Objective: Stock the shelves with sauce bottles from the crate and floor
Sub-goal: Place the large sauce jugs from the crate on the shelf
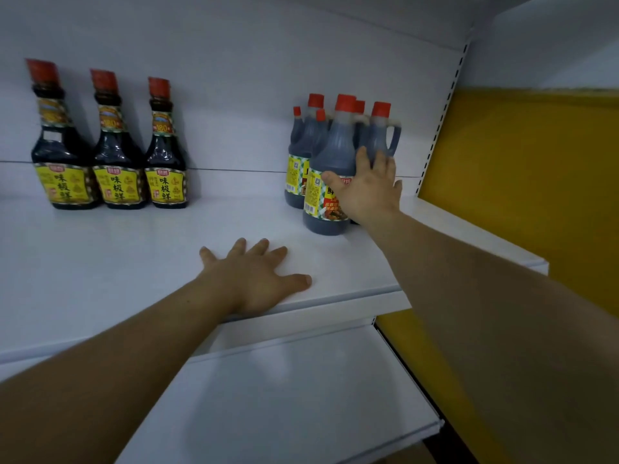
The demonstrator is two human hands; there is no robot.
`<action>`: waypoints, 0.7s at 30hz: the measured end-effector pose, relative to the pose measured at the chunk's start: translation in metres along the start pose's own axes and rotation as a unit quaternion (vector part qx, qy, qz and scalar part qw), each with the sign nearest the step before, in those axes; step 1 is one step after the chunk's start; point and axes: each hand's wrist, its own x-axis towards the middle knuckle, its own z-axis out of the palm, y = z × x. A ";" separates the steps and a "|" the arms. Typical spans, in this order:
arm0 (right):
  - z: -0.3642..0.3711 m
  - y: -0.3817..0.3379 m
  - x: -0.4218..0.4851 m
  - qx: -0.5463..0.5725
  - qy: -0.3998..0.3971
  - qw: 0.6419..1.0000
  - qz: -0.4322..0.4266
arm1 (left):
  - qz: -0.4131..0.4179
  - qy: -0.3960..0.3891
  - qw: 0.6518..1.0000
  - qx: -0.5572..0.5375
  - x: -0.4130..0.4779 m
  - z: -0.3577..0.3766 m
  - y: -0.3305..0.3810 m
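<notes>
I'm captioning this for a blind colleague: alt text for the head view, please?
The right hand presses open-fingered against a cluster of red-capped sauce jugs on a white shelf, while the left hand rests flat on the shelf's front. Three tall sauce bottles stand at far left.

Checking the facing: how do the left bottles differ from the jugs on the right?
The left bottles are slim-necked, handleless, in one row; the jugs are broad, handled, bunched several deep. The right hand touches the front jug; the left bottles are untouched. Both: red caps, dark sauce, yellow labels, same shelf.
</notes>
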 end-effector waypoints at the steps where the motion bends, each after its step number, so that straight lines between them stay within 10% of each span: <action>1: 0.001 0.000 0.002 -0.007 -0.004 1.000 0.003 | 0.001 -0.001 1.000 -0.002 0.000 0.000 0.000; 17: 0.015 -0.009 0.021 0.030 -0.050 0.997 0.057 | -0.013 0.041 0.999 -0.028 0.015 -0.014 0.001; 21: 0.001 0.006 0.034 0.111 0.051 0.991 0.048 | -0.005 0.087 0.980 -0.179 0.062 -0.028 0.012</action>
